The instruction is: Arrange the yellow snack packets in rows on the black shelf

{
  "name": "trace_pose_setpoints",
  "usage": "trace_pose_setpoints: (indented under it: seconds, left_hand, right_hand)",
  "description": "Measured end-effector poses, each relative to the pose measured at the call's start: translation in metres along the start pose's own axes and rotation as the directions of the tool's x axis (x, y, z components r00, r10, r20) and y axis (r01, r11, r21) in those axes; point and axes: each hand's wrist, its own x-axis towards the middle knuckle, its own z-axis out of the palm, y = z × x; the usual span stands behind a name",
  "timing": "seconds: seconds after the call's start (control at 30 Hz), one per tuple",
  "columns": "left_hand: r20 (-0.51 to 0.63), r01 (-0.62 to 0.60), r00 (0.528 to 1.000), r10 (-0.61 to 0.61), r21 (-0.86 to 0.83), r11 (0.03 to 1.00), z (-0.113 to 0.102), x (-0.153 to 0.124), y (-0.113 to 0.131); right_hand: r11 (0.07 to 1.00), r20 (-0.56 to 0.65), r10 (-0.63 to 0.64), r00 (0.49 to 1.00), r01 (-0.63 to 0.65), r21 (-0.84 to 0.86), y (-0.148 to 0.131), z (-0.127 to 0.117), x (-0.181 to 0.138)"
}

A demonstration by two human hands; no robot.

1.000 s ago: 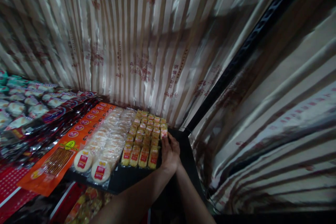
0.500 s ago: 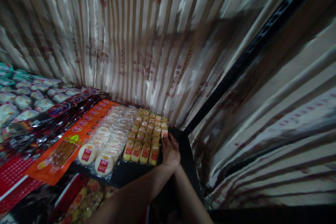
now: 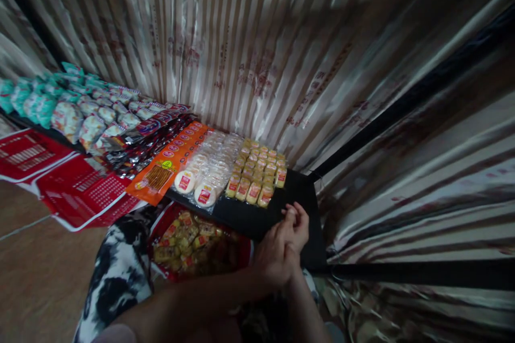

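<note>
My right hand (image 3: 300, 225) is over the black shelf board (image 3: 309, 209), its loosely bent fingers apart and nothing visible in them. Crossing close against its wrist, my left hand (image 3: 273, 246) has its fingers stretched toward the right hand; they partly overlap, and I see no item held. Just beyond the fingertips lie rows of small yellow wrapped cakes (image 3: 253, 171), one pack standing at the right end. Left of these are round white wrapped biscuits (image 3: 205, 195) in overlapping rows. An orange snack packet (image 3: 155, 179) showing brown sticks lies beside them.
Below the board sits a red box (image 3: 251, 252) filled with yellow wrapped pieces (image 3: 189, 238). Dark shiny packets (image 3: 161, 131) and white-and-green bags (image 3: 66, 112) crowd the left. Striped sheeting (image 3: 249, 64) and black frame bars (image 3: 362, 134) close off the back and right.
Both hands have drawn back toward me from the right side of the yellow cakes, which they were touching. The camera view has tipped down and shifted, bringing the red box fully into sight.
</note>
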Motion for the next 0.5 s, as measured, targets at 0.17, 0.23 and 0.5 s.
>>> trace_pose_setpoints:
  seconds: [0.17,0.23,0.5]
  left_hand:
    - [-0.042,0.054,0.997,-0.059,-0.108,0.993,-0.036,-0.085,-0.038]
    - [-0.052,0.183,0.981,-0.188,-0.093,0.979,-0.049,-0.098,-0.060]
    - [-0.185,0.609,0.793,-0.581,0.196,0.768,-0.092,-0.086,-0.147]
  right_hand:
    - [0.999,0.325,0.048,0.945,-0.053,0.007,0.001,0.001,-0.081]
    - [0.993,0.551,0.067,0.832,-0.003,-0.116,0.012,0.011,-0.105]
    - [0.898,0.756,0.221,0.616,0.173,-0.403,0.067,0.075,-0.137]
